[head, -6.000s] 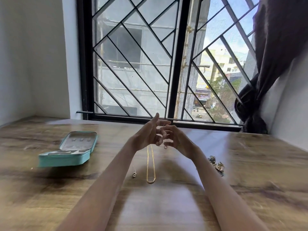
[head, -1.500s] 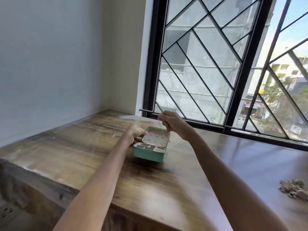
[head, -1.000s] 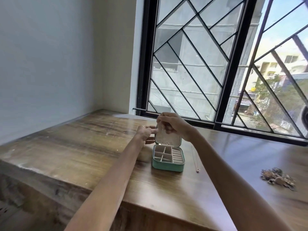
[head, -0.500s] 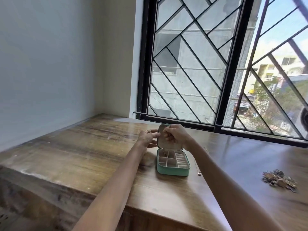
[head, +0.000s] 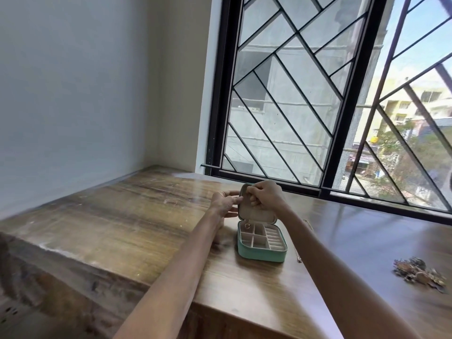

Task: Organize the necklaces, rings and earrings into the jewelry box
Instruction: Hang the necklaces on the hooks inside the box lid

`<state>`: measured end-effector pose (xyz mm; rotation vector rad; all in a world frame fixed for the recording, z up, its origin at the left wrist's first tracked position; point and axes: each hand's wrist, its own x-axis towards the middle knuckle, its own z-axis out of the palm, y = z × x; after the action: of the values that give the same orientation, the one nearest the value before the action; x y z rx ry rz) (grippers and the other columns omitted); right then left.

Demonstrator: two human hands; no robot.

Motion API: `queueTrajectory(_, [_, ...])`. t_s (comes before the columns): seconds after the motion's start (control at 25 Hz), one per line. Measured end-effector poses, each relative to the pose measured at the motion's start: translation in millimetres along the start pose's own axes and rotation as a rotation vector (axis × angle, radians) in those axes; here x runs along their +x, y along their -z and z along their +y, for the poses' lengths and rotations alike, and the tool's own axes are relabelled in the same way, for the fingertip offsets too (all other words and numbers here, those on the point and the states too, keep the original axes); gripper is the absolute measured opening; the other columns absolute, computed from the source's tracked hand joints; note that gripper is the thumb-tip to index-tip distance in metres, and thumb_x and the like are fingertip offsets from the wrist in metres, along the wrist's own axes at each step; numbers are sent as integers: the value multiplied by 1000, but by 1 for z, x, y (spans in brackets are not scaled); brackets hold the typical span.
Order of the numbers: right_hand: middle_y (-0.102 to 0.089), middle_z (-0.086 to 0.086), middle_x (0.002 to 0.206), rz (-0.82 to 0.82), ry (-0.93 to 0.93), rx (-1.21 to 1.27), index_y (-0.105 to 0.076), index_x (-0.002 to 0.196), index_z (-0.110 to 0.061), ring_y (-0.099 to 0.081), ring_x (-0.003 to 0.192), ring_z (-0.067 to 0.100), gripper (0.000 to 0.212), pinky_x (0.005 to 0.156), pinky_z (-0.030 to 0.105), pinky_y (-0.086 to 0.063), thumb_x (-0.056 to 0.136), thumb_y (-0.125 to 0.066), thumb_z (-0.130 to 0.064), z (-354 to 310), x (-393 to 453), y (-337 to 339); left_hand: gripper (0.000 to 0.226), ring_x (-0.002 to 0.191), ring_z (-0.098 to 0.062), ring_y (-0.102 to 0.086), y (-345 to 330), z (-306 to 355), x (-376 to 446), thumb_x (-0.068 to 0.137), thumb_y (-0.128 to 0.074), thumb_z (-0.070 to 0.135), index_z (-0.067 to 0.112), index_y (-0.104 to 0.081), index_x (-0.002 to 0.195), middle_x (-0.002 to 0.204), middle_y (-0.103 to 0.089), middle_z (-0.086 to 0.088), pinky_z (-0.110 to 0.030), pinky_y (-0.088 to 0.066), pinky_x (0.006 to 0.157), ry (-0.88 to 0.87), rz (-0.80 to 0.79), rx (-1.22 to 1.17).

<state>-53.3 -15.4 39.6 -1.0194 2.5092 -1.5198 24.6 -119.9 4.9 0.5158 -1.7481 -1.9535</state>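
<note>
A small teal jewelry box (head: pixel 261 253) stands open on the wooden table (head: pixel 146 228), its beige lid (head: pixel 254 215) upright. My left hand (head: pixel 223 203) touches the lid's left edge with its fingers curled around it. My right hand (head: pixel 265 195) is curled in front of the lid's top, pinching a thin necklace chain against it. A small ring pendant (head: pixel 247 225) hangs down into the back-left compartment. Another thin chain (head: pixel 299 258) lies on the table just right of the box, mostly hidden by my right forearm.
A heap of mixed jewelry (head: pixel 419 272) lies on the table at the far right. A barred window (head: pixel 293 106) runs along the table's back edge. The table's front-left edge (head: pixel 122 272) drops off near my left arm. A white wall stands at the left.
The view has shifted slightly. The lid stays upright between my hands, and the ring pendant now dangles into the back-left compartment. Six seconds ago I held the chain at mid-table, away from the box.
</note>
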Motion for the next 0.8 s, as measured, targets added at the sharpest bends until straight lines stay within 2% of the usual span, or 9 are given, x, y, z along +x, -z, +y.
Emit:
queueTrajectory(0.12, [-62, 7, 57, 23, -15, -37, -68, 62, -13, -58, 46, 15, 26, 56, 33, -56, 87, -64, -18, 1, 4, 2, 30, 61, -19, -56, -1, 0, 0, 85, -63, 5, 2, -60, 115, 75, -62, -7, -29, -47, 59, -10, -4, -21])
queueTrajectory(0.28, [-69, 9, 60, 126, 41, -223, -69, 57, -15, -68, 62, 25, 28, 68, 44, -57, 82, -67, -27, 3, 4, 5, 30, 60, -19, -57, -1, -1, 0, 85, -63, 3, 3, -61, 115, 75, -62, -7, -28, -48, 57, -16, 10, -25])
queueTrajectory(0.44, [-63, 2, 54, 122, 64, -208, -66, 56, -23, -62, 53, 17, 28, 65, 37, -55, 84, -67, -18, 6, 0, 10, 30, 56, -16, -56, -1, 0, 0, 85, -63, 3, 4, -61, 114, 73, -62, -5, -24, -48, 50, -20, 20, -12])
queueTrajectory(0.56, [-62, 1, 56, 76, 38, -149, -74, 72, -10, -56, 50, 12, 16, 61, 31, -50, 85, -67, -17, 10, -1, 12, 29, 57, -17, -56, -1, -1, 0, 85, -63, 3, 3, -61, 114, 73, -62, -4, -25, -46, 53, -23, 31, -23])
queueTrajectory(0.64, [-62, 1, 58, 69, 29, -150, -74, 76, -9, -54, 50, 10, 15, 60, 27, -45, 84, -67, -19, 12, -3, 12, 30, 58, -17, -56, -1, -1, 0, 84, -63, 3, 3, -61, 114, 74, -62, -5, -26, -47, 53, -26, 36, -31])
queueTrajectory(0.8, [-58, -1, 59, 8, 20, 92, -66, 69, -14, -44, 49, 7, 21, 42, 12, -35, 89, -62, -17, 3, -8, 10, 29, 59, -18, -56, -1, -1, 1, 85, -63, 3, 4, -61, 114, 74, -62, -6, -27, -47, 57, -27, 33, -38])
